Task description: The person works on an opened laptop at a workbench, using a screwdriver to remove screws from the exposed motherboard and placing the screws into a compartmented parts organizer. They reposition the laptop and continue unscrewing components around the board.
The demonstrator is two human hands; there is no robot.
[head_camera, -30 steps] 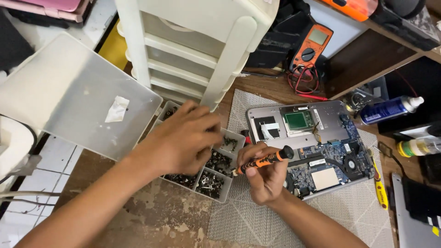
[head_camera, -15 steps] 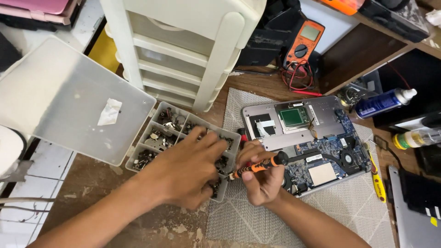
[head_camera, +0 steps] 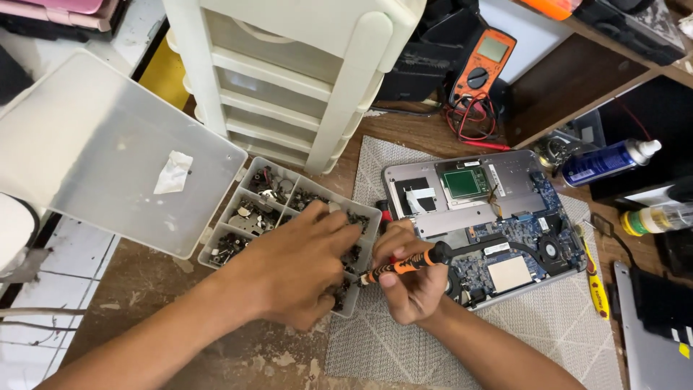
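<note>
While under left hand (head_camera: 299, 271), parts box (head_camera: 238, 213)

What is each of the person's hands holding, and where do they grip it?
The right hand grips an orange-and-black screwdriver around its handle. The left hand reaches into a grey compartmented parts box; whether it pinches anything cannot be told.

Worn wooden bench (head_camera: 137, 303): mat (head_camera: 390, 347), parts box (head_camera: 238, 217).

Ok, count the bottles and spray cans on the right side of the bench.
2. A blue spray can lies on its side beyond the opened laptop; a clear bottle with a yellow-green cap lies just below it. Others may be hidden past the frame edge.
</note>
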